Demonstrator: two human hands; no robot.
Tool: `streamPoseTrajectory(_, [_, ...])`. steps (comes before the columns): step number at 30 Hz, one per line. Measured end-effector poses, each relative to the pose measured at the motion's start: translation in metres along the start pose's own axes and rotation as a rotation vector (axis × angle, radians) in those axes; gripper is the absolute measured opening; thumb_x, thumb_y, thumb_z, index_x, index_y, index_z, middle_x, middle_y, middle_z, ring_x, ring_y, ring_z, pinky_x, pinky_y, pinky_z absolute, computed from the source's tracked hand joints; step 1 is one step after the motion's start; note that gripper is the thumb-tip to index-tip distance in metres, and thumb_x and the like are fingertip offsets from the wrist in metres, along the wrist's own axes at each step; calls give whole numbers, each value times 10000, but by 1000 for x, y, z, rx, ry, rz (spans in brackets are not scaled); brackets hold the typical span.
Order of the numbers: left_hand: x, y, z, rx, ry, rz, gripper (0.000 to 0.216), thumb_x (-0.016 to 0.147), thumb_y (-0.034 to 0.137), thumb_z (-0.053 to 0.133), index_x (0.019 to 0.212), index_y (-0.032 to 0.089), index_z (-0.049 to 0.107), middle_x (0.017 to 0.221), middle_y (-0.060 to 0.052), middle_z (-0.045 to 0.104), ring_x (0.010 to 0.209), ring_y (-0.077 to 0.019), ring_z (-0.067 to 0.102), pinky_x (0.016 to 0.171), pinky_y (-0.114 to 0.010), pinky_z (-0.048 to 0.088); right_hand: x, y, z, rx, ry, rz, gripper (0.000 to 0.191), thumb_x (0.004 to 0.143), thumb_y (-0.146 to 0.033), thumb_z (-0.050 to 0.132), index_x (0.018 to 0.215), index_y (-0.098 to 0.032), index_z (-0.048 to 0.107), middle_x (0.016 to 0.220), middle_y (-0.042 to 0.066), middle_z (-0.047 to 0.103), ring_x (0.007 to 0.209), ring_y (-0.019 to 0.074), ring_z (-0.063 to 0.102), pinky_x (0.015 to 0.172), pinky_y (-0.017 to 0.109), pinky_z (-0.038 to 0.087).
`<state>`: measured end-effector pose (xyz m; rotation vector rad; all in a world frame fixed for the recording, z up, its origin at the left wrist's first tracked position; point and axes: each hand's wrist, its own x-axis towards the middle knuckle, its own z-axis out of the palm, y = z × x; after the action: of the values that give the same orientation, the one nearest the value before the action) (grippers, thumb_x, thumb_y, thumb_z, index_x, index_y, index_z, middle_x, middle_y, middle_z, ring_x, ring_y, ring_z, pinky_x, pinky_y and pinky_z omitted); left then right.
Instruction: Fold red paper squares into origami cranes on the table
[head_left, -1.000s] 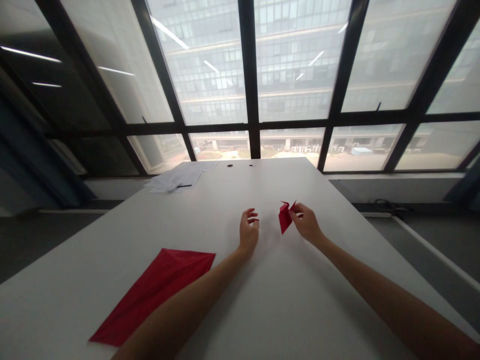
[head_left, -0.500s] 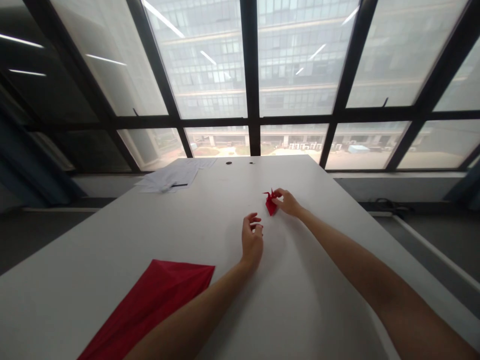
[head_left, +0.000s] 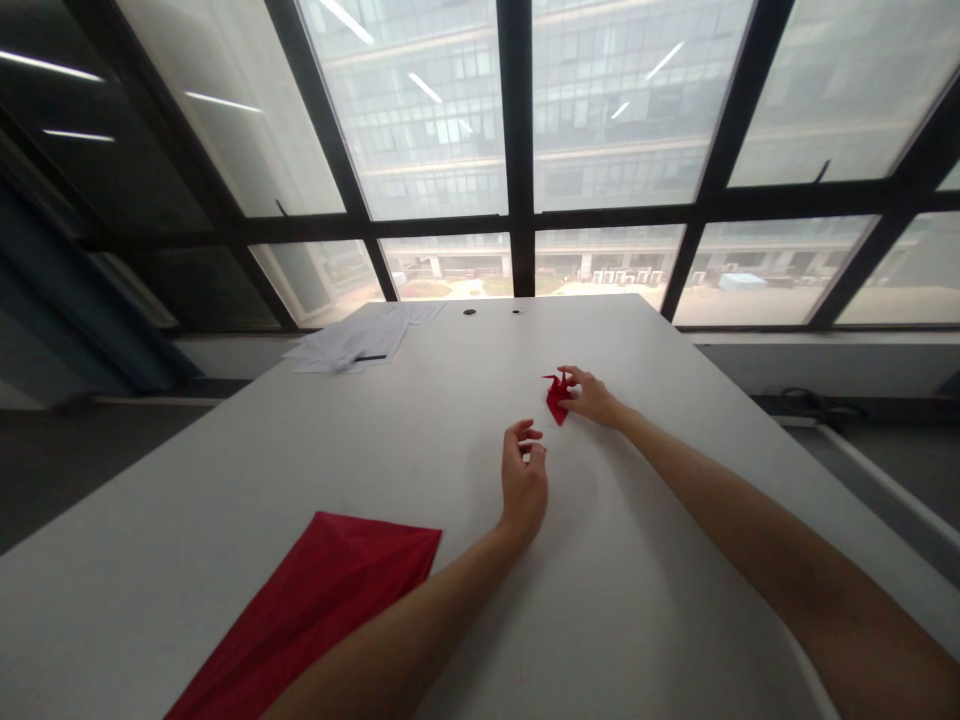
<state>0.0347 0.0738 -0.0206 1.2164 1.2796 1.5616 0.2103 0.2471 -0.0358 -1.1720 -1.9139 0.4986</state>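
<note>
On a white table (head_left: 420, 420), the right hand (head_left: 596, 400) at one o'clock lightly pinches a small folded red paper figure (head_left: 556, 398) that seems to be resting on the surface, a step needing a gentle touch, while the left hand (head_left: 523, 478) lies empty, fingers loosely curled, just nearer.

No text, label, brand or number can be read, and any print on the papers (head_left: 352, 345) lying on the desk (head_left: 450, 420) is too small to be made out.

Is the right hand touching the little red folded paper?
Touching. The head view shows the right hand pinching the little red folded paper with its fingertips.
</note>
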Motion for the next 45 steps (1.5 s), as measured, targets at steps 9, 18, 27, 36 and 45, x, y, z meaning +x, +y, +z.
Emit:
streamPoseTrajectory(9, [2, 2, -2, -31, 9, -9, 349, 835, 189, 493, 1181, 212, 529, 1055, -64, 601, 816, -160, 580, 605, -241, 456, -10, -10, -16, 56, 106, -19, 679, 664, -242, 769, 1311, -246, 563, 1097, 66, 715, 1013, 255, 616, 915, 437, 460])
streamPoseTrajectory(18, [9, 13, -5, -237, 1, -150, 345, 788, 243, 542, 1130, 197, 555, 944, -36, 625, 691, -117, 581, 554, -215, 422, -77, -29, -41, 106, 270, 129, 309, 768, -321, 574, 1005, -161, 693, 881, 98, 736, 776, 231, 662, 738, 396, 521])
streamPoseTrajectory(27, [29, 87, -12, -443, 15, -41, 304, 716, 250, 523, 1012, 187, 503, 652, 52, 498, 510, -75, 475, 501, -198, 361, -150, -66, -14, 95, 174, 155, 205, 737, -232, 538, 827, -197, 719, 800, 65, 739, 719, 217, 664, 707, 347, 521])
streamPoseTrajectory(36, [37, 154, -97, 83, -370, 199, 230, 814, 288, 636, 1010, 168, 650, 833, -42, 694, 761, -164, 660, 665, -259, 490, -160, -74, -18, -66, 60, 82, 214, 779, -180, 512, 875, -183, 703, 882, 78, 685, 824, 214, 628, 797, 330, 491])
streamPoseTrajectory(45, [-51, 115, -262, 1003, -711, 202, 374, 883, 391, 655, 1239, 277, 676, 1380, -82, 589, 1280, -264, 538, 1126, -430, 379, -163, -71, -12, -112, 12, -3, 227, 802, -190, 502, 917, -181, 697, 979, 99, 678, 928, 252, 610, 906, 392, 450])
